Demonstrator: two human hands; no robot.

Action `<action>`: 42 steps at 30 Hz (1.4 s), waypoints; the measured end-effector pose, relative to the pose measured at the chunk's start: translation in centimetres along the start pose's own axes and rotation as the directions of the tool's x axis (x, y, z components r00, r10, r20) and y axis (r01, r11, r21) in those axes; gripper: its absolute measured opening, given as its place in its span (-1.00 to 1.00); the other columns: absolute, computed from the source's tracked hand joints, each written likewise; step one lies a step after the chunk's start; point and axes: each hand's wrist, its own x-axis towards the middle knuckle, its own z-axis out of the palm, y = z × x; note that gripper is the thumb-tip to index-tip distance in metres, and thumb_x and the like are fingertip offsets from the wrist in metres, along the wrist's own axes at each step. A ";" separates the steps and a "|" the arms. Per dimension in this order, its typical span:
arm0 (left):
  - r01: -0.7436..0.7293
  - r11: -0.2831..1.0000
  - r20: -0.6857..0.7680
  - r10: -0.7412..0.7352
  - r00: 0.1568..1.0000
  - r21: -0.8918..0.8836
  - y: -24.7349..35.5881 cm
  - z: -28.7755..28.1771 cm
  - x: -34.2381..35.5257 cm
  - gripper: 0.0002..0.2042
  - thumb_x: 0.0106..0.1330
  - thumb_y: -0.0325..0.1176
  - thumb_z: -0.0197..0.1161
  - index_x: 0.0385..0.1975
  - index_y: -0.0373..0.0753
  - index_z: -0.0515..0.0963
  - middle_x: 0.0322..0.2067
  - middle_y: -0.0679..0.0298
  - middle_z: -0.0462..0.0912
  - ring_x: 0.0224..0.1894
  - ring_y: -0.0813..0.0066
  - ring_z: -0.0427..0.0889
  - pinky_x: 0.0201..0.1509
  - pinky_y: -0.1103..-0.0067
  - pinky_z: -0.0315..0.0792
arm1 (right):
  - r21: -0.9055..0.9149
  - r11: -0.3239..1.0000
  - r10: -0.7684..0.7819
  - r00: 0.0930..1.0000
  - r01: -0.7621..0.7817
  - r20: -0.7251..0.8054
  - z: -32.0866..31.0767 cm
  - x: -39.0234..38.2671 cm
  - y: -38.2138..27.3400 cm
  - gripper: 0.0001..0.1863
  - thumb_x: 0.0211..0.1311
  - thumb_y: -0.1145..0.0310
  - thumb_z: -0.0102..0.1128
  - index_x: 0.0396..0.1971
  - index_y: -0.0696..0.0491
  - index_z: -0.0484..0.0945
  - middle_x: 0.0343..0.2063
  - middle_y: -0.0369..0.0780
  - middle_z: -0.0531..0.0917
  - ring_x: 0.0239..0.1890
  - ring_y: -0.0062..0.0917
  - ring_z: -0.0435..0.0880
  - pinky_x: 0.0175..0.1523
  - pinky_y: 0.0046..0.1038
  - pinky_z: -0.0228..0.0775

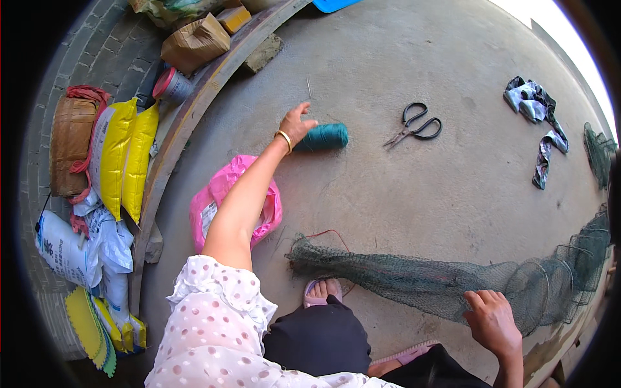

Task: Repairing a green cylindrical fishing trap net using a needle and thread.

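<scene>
My left hand [296, 123] reaches forward with thumb and fingers apart, just above and beside a spool of teal twine [325, 136] on the concrete. A thin metal needle [309, 87] lies just beyond my fingertips. Black-handled scissors [414, 127] lie to the right of the spool. A pink plastic bag [226, 181] sits under my left forearm. A long green mesh net [401, 278] with wire hoops stretches from near my foot to the right. My right hand [490, 317] is at the net's near edge, fingers loosely bent and apart; whether they touch it I cannot tell.
A low curved ledge [190, 114] runs along the left, holding yellow sacks [119, 155], white sacks [65, 249], cardboard packages [194, 45] and a tub [173, 87]. Crumpled printed cloth [540, 103] lies at the back right, near more netting [599, 155]. A blue item [333, 4] is at the far edge.
</scene>
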 end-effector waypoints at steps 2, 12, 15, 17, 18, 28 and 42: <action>0.328 0.879 -0.059 -0.369 0.927 -0.345 -1.1 0.2 3.4 -0.63 0.09 -0.25 0.28 -0.07 -0.15 0.59 -0.12 0.08 0.65 -0.07 0.14 0.63 0.03 0.36 0.47 | -0.008 1.000 -0.024 1.000 0.024 -0.011 -0.8 0.6 0.2 -0.65 -0.04 0.42 0.30 -0.19 0.12 0.48 -0.42 -0.16 0.53 -0.29 -0.27 0.54 -0.16 -0.29 0.30; 0.679 0.730 -0.025 -0.680 0.733 0.077 -3.1 5.4 12.4 -0.68 0.15 -0.10 0.36 -0.22 -0.16 0.67 -0.10 0.13 0.67 -0.04 0.18 0.65 0.03 0.35 0.51 | -0.099 0.946 0.317 0.944 -0.308 0.092 0.4 -3.1 2.0 -0.65 -0.07 0.43 0.31 -0.22 0.12 0.47 -0.43 -0.15 0.52 -0.28 -0.25 0.53 -0.17 -0.26 0.28; 0.703 0.708 0.047 -0.706 0.707 0.071 -3.9 6.0 13.3 -0.60 0.14 -0.10 0.37 -0.14 -0.27 0.63 -0.04 0.06 0.63 0.02 0.11 0.61 0.09 0.31 0.49 | -0.029 0.897 0.440 0.882 -0.442 0.168 0.5 -4.3 1.2 -0.63 -0.10 0.44 0.32 -0.21 0.12 0.50 -0.42 -0.11 0.54 -0.25 -0.20 0.53 -0.12 -0.23 0.30; 0.721 0.693 0.063 -0.719 0.692 -0.002 -4.1 6.2 13.5 -0.61 0.18 -0.22 0.35 -0.06 -0.32 0.58 0.01 0.03 0.59 0.05 0.07 0.59 0.13 0.29 0.46 | -0.015 0.890 0.452 0.877 -0.455 0.163 0.3 -4.4 0.9 -0.63 -0.10 0.44 0.32 -0.21 0.12 0.50 -0.42 -0.11 0.54 -0.25 -0.20 0.53 -0.11 -0.23 0.30; 0.717 0.697 0.068 -0.715 0.696 -0.001 -4.1 6.2 13.7 -0.61 0.18 -0.22 0.35 -0.06 -0.32 0.58 0.01 0.03 0.59 0.05 0.07 0.59 0.13 0.29 0.46 | -0.008 0.888 0.455 0.877 -0.459 0.155 0.1 -4.4 0.7 -0.64 -0.10 0.44 0.32 -0.21 0.12 0.51 -0.42 -0.11 0.54 -0.25 -0.20 0.54 -0.11 -0.24 0.31; 0.648 0.722 -0.016 -0.665 0.747 0.244 -3.3 9.6 13.8 -0.63 0.16 -0.17 0.33 -0.12 -0.27 0.63 -0.04 0.01 0.62 0.03 0.05 0.60 0.08 0.25 0.48 | -0.105 0.869 0.493 0.865 -0.484 0.094 0.2 -4.6 2.2 -0.65 -0.05 0.45 0.31 -0.19 0.10 0.50 -0.38 -0.13 0.54 -0.23 -0.21 0.53 -0.10 -0.26 0.30; -0.287 0.588 -0.001 0.438 0.899 -0.756 15.7 4.5 13.1 -0.79 0.40 -0.31 0.14 -0.12 -0.30 0.52 -0.13 0.22 0.63 -0.08 0.48 0.60 0.20 0.55 0.37 | 0.140 0.943 0.333 0.862 -0.302 -0.382 -5.7 -5.3 5.4 -0.76 0.24 0.35 0.15 -0.16 0.16 0.52 -0.40 -0.10 0.65 -0.29 -0.30 0.68 -0.13 -0.33 0.52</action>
